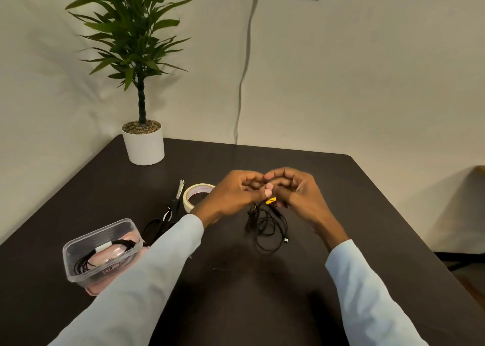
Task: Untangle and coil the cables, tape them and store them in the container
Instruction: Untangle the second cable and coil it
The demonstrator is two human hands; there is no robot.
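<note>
A tangled bundle of thin black cable (267,226) hangs from my two hands above the dark table (367,214); its loops droop down and a small connector dangles at the lower right. My left hand (236,191) and my right hand (296,188) meet fingertip to fingertip over the bundle, both pinching its top, where a yellow tag shows. A clear plastic container (101,250) stands at the left on a pink lid and holds one coiled, taped black cable. A roll of white tape (195,194) lies behind my left wrist.
Black-handled scissors (170,212) lie between the tape and the container. A potted plant in a white pot (143,146) stands at the table's back left corner. A grey cord runs down the wall behind the table. The table's right edge drops off near a wooden piece.
</note>
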